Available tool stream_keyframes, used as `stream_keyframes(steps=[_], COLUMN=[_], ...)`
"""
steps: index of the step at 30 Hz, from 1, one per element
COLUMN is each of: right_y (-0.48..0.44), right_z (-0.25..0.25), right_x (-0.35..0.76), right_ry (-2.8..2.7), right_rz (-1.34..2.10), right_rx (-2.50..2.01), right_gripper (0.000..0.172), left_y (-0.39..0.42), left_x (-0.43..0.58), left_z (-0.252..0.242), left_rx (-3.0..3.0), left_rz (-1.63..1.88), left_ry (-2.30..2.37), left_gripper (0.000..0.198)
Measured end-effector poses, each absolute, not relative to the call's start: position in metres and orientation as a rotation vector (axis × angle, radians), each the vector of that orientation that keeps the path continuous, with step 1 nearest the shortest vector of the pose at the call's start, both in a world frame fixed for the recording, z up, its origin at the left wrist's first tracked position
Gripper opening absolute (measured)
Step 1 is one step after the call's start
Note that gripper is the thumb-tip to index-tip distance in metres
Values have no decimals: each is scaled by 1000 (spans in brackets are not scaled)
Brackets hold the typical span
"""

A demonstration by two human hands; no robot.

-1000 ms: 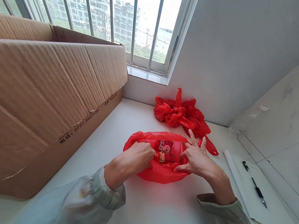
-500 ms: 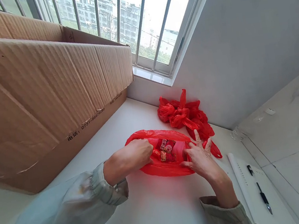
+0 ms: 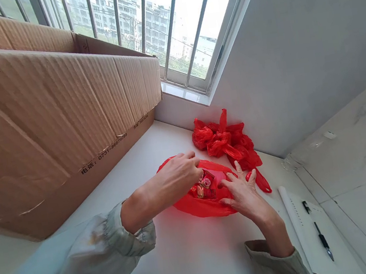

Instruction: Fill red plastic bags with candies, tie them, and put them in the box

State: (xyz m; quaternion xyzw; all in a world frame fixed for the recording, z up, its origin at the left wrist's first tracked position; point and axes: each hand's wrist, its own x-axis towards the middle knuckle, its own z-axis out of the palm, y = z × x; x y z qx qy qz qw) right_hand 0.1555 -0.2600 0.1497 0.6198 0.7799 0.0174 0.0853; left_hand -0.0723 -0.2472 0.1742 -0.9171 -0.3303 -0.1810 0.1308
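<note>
Red bag sits between your two hands, its mouth wide, with small red packets lying inside. Your left hand reaches over the left side of the bag, and its bent fingers come down near the packets. I cannot tell if those fingers pinch anything, since the tips are hard to see. Your right hand has its fingers spread apart at the right side of the bag, not clenched.

To do this well, I think you should let the right hand hold that side wide, so the soft bag does not flop over the packets. Use light fingers with the left hand, and go slow near the rim. Thin plastic like this may tear or slide if you tug hard. Lifting your left wrist a bit may help too, as that hand hides part of the bag.

The bag rests on a white table. Behind it, by the wall, is a heap of crumpled red bags. To your right, a black pen lies on a notebook. To your left stands a big cardboard box, near a window with bars.
</note>
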Motion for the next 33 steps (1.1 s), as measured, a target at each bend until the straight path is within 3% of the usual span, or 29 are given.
stream_keyframes(steps=[4, 8, 11, 14, 17, 20, 23, 27, 33], right_y=[-261, -262, -264, -264, -264, -264, -264, -262, -261], right_z=[149, 149, 144, 140, 142, 145, 140, 122, 124], right_x=[157, 161, 164, 163, 152, 135, 125, 126, 129], right_ry=[2331, 2353, 2393, 2437, 2509, 2619, 2675, 2643, 2636], right_rz=[69, 102, 166, 234, 321, 340, 295, 274, 160], right_rx=[1862, 1894, 1904, 1869, 1838, 1801, 1717, 1674, 1686], right_gripper=[34, 50, 63, 49, 25, 31, 31, 21, 25], left_y=[-244, -244, -247, -247, -245, -243, -243, -237, -226], left_x=[-74, -81, -83, -82, -75, -64, -53, -47, -53], left_z=[173, 165, 166, 168, 165, 162, 155, 133, 107], left_rx=[-2572, -2635, -2593, -2577, -2585, -2633, -2792, -2894, -2917], left_rz=[-336, -19, 65, 14, -132, -372, -505, -426, -334], left_ry=[-1219, -1478, -1593, -1620, -1462, -1074, -789, -804, -932], left_gripper=[13, 50, 63, 66, 46, 25, 17, 24, 15])
